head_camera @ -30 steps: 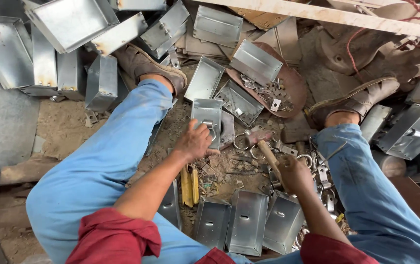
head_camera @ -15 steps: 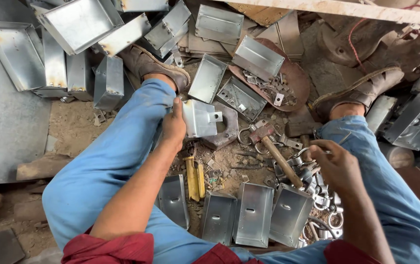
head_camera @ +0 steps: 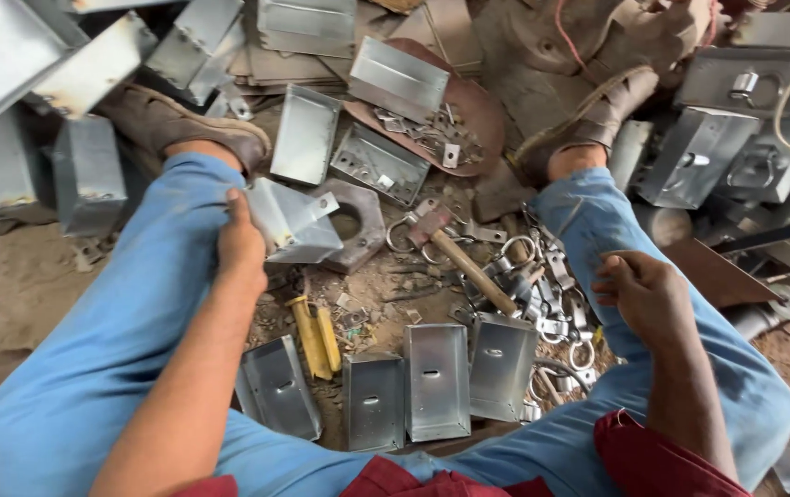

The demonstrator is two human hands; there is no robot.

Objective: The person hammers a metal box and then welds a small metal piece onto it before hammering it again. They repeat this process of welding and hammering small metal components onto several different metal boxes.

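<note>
Evidently you were between blows: your left hand (head_camera: pixel 240 247) gripped a folded sheet-metal box (head_camera: pixel 292 221) by its near edge, holding it over the thick steel plate with a round hole (head_camera: pixel 358 225). Your right hand (head_camera: pixel 648 296) rested loosely curled and empty on your right knee, at about four o'clock from the box. The hammer (head_camera: pixel 459 258) lay on the ground between your legs, well apart from that hand, toward its nine o'clock. I judge the next move called for seating the box squarely, then taking up the hammer's handle.
</note>
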